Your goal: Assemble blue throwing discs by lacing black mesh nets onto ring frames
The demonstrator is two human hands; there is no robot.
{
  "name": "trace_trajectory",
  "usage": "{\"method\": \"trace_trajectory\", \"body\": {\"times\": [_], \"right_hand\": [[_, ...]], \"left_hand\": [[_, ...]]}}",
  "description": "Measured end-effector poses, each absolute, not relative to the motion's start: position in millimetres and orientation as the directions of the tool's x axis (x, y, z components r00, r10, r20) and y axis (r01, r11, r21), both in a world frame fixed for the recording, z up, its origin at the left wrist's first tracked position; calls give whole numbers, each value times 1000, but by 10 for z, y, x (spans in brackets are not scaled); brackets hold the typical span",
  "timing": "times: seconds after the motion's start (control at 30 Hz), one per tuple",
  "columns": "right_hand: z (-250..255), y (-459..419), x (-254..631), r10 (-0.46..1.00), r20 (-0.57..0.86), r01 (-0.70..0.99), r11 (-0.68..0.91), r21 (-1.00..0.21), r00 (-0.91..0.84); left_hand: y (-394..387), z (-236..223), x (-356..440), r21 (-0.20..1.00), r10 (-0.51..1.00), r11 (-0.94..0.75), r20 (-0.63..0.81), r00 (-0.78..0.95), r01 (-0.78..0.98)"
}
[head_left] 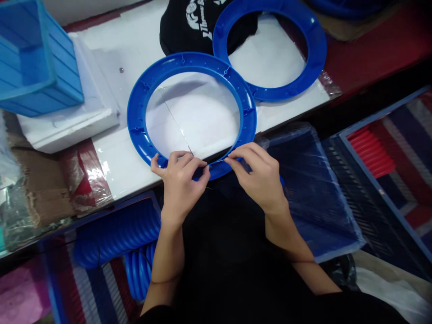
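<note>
A blue plastic ring [137,105] with small posts and ribs lies on the white-covered table in front of me. At its near edge, my left hand [184,175] is closed in a pinch, its little finger resting against the ring. My right hand [254,173] pinches with thumb and forefinger a little to the right, over the same edge. Between the fingertips runs something thin and shiny, too small to name. A dark strip [218,155] shows along the inner rim there. Behind, a second blue ring [319,42] overlaps a black cloth [178,33] with white print.
A light-blue plastic bin [64,67] stands on white foam [72,135] at the left. Below the table are a crate with stacked blue rings [118,229], a plastic-lined blue crate [313,193], and a crate with red rings [371,148]. A small round piece [122,70] lies on the table.
</note>
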State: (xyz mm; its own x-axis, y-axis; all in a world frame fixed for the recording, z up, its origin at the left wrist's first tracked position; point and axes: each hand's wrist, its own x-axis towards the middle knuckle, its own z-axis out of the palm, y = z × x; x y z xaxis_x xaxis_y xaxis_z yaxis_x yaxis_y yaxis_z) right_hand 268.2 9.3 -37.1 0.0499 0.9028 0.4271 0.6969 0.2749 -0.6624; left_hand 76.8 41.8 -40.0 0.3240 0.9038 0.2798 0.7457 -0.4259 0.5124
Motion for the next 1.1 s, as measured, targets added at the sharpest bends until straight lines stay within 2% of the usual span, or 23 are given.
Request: {"method": "trace_trajectory", "body": {"times": [0.3,0.57,0.73,0.9,1.1], "right_hand": [[-388,153,2708,933,352,677,214,-704,71],[-437,67,2587,923,385,841,188,-507,26],[-455,21,2514,923,384,874,170,-455,21],[-462,18,2493,918,396,893,173,-416,7],[-435,10,2494,922,382,918,98,-384,61]], "left_hand": [[424,-390,756,506,901,-432,275,335,747],[470,-360,677,523,899,-438,248,361,731],[459,-295,626,532,871,-482,209,444,696],[410,-359,802,395,805,-590,351,478,704],[490,-489,897,347,712,-698,427,557,627]]}}
